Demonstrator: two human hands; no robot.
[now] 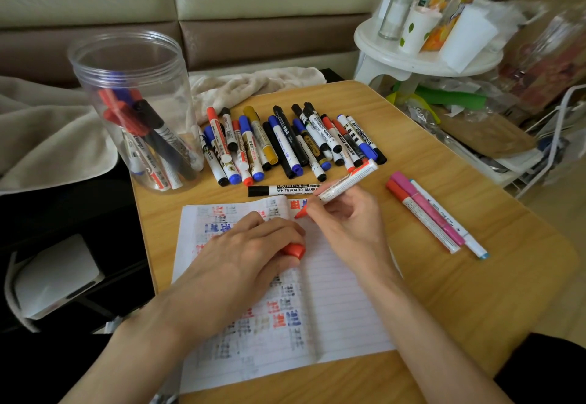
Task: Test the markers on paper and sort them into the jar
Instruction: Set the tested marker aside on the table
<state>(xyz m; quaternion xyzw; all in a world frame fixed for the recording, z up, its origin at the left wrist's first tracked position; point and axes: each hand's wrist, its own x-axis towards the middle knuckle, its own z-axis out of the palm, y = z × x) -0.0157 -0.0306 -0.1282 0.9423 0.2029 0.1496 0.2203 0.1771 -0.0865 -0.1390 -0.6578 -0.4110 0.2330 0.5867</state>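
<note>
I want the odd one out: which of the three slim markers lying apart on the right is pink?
The middle marker of the three; a red marker lies on its left and a white, blue-tipped one on its right.

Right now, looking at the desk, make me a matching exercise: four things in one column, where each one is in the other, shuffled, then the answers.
Things:
1. red cap
2. uncapped red marker
3. clear jar
4. pink marker

Places:
A. standing at the table's far left corner, markers inside
B. under the left hand, on the paper
C. lying on the table right of the paper
D. in the right hand, tip on the paper

Pairs: 1-B, 2-D, 3-A, 4-C
</note>
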